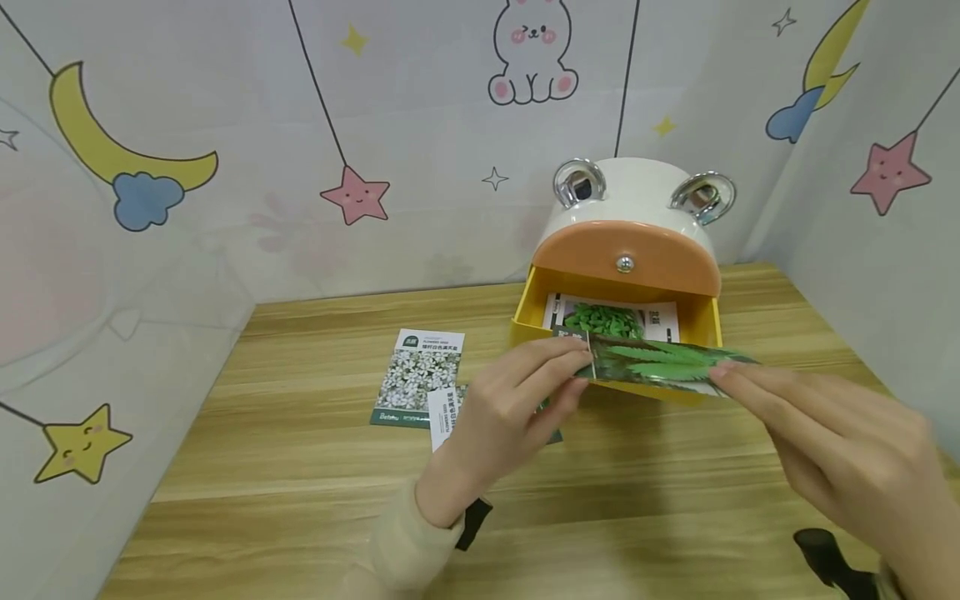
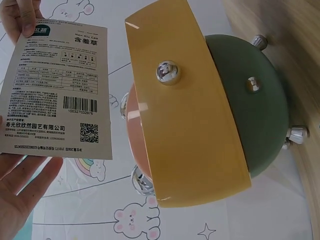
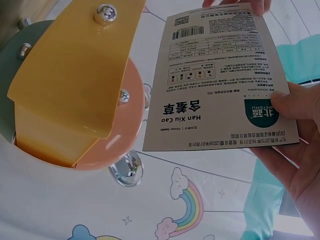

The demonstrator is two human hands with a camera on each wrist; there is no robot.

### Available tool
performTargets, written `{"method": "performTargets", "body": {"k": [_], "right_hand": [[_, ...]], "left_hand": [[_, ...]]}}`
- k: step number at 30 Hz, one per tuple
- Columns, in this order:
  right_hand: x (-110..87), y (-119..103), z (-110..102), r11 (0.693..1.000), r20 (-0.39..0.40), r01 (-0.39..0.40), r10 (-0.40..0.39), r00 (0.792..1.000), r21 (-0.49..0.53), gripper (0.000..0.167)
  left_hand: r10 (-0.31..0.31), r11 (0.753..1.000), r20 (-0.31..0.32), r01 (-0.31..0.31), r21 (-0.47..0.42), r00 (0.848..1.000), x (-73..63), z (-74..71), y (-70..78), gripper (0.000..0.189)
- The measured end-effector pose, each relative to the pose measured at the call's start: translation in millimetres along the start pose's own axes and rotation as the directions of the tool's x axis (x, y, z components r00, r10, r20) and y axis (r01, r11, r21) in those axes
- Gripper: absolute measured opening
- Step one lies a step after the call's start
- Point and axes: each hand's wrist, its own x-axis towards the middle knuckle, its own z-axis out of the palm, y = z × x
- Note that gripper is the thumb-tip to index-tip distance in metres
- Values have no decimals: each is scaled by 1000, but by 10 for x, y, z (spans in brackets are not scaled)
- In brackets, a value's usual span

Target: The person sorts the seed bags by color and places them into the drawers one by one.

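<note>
Both hands hold a seed packet [image 1: 652,360] with a green leaf picture, close over the pulled-out yellow drawer [image 1: 708,321]. My left hand [image 1: 510,404] pinches its left end; my right hand [image 1: 847,442] grips the right end. In the right wrist view the right thumb [image 3: 292,102] presses the packet's printed white back [image 3: 215,90]. The left wrist view also shows this back, with a barcode [image 2: 80,104]. Inside the drawer lies another seed packet [image 1: 603,319] picturing green leaves, its lower part hidden behind the held one.
The drawer belongs to a rounded chest [image 1: 641,187] with a white top, an orange upper front [image 1: 577,250] and silver ring ears [image 1: 579,182]. On the wooden table [image 1: 300,467] lies a white-flower seed packet [image 1: 420,375]; another packet [image 1: 442,412] overlaps it, partly hidden by my left hand.
</note>
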Motion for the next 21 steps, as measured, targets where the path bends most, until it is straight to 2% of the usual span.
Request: {"method": "performTargets", "body": {"k": [5, 12, 21], "right_hand": [[48, 29, 50, 998, 28, -4, 6, 1000, -68, 39], [34, 141, 211, 998, 38, -12, 15, 999, -68, 43], [-69, 313, 370, 994, 152, -83, 93, 984, -66, 49]], "left_hand": [[-37, 999, 14, 37, -30, 999, -25, 61, -101, 26], [-92, 993, 14, 92, -75, 996, -69, 210, -262, 32], [-174, 977, 28, 176, -122, 984, -141, 366, -406, 30]]}}
